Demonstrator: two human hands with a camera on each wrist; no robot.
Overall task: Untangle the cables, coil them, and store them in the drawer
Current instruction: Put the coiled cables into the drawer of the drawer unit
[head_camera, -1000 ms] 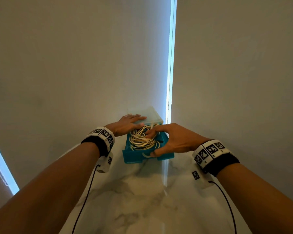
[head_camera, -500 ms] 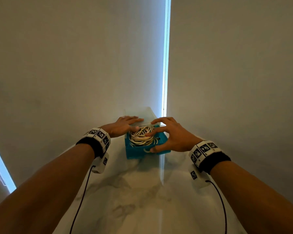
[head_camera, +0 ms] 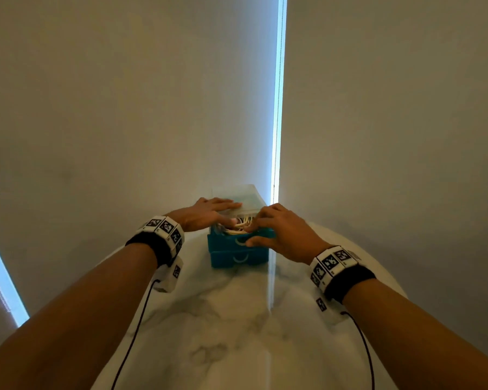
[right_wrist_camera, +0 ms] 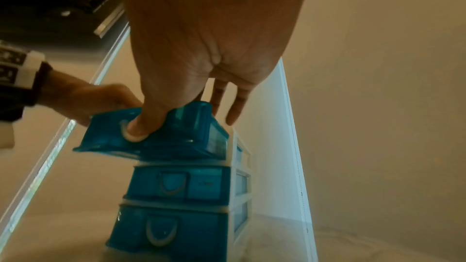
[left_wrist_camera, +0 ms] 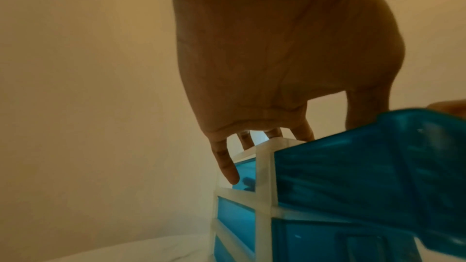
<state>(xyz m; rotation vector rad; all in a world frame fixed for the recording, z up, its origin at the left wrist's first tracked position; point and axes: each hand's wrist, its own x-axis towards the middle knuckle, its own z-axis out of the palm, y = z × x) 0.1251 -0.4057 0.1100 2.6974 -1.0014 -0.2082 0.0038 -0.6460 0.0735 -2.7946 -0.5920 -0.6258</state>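
Observation:
A small drawer unit (head_camera: 237, 196) with a clear frame and blue drawers stands at the far end of the marble table (head_camera: 237, 333). Its top drawer (head_camera: 227, 241) is pulled out a little, and cream coiled cables (head_camera: 241, 223) show in the gap. My left hand (head_camera: 209, 212) lies flat on the unit's top, fingers straight; the little finger hangs down the frame's (left_wrist_camera: 264, 176) left side. My right hand (head_camera: 282, 232) holds the top drawer (right_wrist_camera: 176, 136): the thumb presses its front and the fingers arch over the cables.
Two shut blue drawers (right_wrist_camera: 176, 184) sit below the top one. Closed window blinds (head_camera: 124, 108) stand close behind the unit, with a bright slit of light (head_camera: 278, 108) between them. The table's round edge (head_camera: 378, 266) curves past my right wrist.
The top drawer has slid back into the unit, so much less of the cables shows. My right hand moved away from me with it; my left hand stayed on the top.

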